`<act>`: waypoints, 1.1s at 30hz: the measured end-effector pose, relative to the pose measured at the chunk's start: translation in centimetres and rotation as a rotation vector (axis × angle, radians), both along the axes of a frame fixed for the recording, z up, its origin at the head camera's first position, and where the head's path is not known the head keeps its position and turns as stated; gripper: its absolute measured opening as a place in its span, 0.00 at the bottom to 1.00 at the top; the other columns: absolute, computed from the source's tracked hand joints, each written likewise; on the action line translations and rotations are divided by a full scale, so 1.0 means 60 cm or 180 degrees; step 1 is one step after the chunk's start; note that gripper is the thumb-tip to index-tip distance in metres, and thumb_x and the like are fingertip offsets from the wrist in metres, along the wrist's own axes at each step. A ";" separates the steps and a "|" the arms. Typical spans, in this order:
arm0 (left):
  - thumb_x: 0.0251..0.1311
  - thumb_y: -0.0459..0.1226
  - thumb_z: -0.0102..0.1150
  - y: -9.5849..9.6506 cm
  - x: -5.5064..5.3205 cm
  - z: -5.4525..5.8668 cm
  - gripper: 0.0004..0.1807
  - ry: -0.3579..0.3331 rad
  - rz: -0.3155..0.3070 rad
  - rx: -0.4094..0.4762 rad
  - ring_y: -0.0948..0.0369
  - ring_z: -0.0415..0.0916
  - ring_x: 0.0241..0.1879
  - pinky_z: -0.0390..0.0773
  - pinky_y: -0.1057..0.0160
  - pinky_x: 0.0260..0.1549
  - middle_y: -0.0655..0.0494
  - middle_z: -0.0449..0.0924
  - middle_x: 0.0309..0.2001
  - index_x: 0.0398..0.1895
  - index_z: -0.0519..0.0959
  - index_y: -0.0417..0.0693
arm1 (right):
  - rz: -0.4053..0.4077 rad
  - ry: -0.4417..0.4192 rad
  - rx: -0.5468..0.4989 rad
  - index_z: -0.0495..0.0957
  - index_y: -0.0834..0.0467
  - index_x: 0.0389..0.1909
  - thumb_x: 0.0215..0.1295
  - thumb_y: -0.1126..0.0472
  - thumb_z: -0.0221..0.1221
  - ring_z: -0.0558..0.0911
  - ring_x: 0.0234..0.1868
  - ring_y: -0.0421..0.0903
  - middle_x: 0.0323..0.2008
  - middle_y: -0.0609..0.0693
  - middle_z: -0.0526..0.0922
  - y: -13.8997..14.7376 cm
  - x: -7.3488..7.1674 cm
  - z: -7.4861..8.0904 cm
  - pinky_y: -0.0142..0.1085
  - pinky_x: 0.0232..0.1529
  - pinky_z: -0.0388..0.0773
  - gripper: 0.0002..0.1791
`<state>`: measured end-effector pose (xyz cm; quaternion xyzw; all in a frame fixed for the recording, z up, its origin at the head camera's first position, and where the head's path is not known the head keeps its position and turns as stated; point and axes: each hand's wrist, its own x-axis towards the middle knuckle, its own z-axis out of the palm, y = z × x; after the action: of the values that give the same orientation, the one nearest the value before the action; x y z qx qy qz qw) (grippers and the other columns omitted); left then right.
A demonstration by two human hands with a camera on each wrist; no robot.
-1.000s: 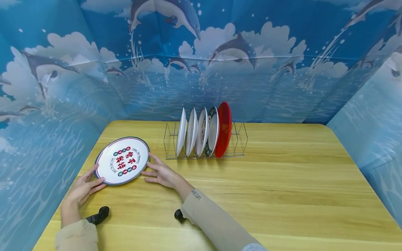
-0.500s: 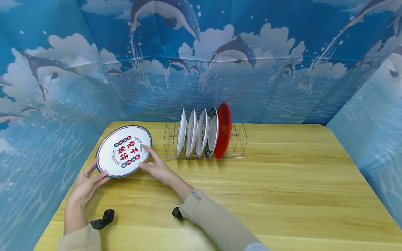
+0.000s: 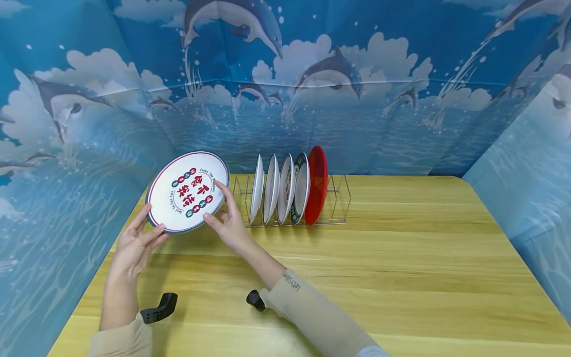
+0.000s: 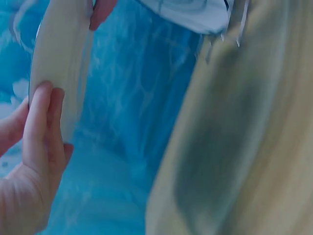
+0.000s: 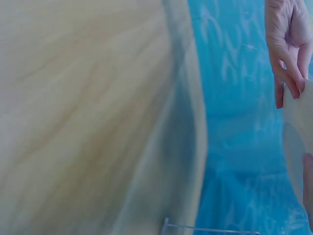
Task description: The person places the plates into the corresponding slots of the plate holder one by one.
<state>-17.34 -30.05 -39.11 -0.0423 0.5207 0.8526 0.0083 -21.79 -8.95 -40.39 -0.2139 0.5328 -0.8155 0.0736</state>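
Note:
A round white plate (image 3: 189,193) with a dark-green and red rim and printed red characters is held up above the table, its face tilted toward the head camera. My left hand (image 3: 136,243) grips its lower-left rim, thumb on the face and fingers behind. At the right rim, my right hand (image 3: 229,225) pinches it, thumb and forefinger on the face. The left wrist view shows the underside of the plate (image 4: 58,54) with my left hand's fingers (image 4: 36,132) against it. In the right wrist view my right hand (image 5: 308,188) is mostly cut off by the frame edge.
Right of the held plate, a wire dish rack (image 3: 334,223) stands at the table's back. Several white plates (image 3: 270,191) and a red plate (image 3: 317,186) stand upright in it. Blue dolphin-print cloth (image 3: 379,124) hangs behind and beside the wooden table (image 3: 401,267).
Both hands have raised the plate from low over the table, moving it up and rightward in the head view. My right hand has gone from touching its edge to pinching the rim.

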 end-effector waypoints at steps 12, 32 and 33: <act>0.54 0.22 0.56 0.082 -0.013 0.044 0.45 0.0134 0.0047 -0.0287 0.64 0.79 0.34 0.79 0.70 0.36 0.58 0.55 0.54 0.71 0.44 0.44 | -0.0165 -0.0055 -0.0623 0.51 0.45 0.68 0.59 0.78 0.51 0.71 0.52 0.50 0.63 0.60 0.59 0.071 0.000 0.043 0.29 0.44 0.77 0.41; 0.59 0.34 0.57 0.166 -0.075 -0.005 0.35 0.0830 -0.0170 -0.1825 0.48 0.69 0.55 0.77 0.66 0.43 0.45 0.62 0.61 0.68 0.55 0.45 | -0.0853 0.0533 -0.0920 0.60 0.50 0.62 0.53 0.81 0.49 0.71 0.51 0.53 0.63 0.61 0.57 0.255 0.011 0.146 0.33 0.40 0.80 0.37; 0.58 0.35 0.58 0.166 -0.080 -0.012 0.35 0.0822 -0.0130 -0.1969 0.47 0.68 0.56 0.77 0.67 0.43 0.44 0.63 0.61 0.68 0.56 0.45 | -0.0894 0.0576 -0.0980 0.61 0.49 0.62 0.53 0.82 0.49 0.71 0.51 0.53 0.63 0.61 0.57 0.268 0.011 0.151 0.34 0.41 0.80 0.37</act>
<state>-22.12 -20.09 -39.80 0.0760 0.7523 0.6522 -0.0540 -21.14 7.14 -31.30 -0.2186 0.4311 -0.8669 -0.1222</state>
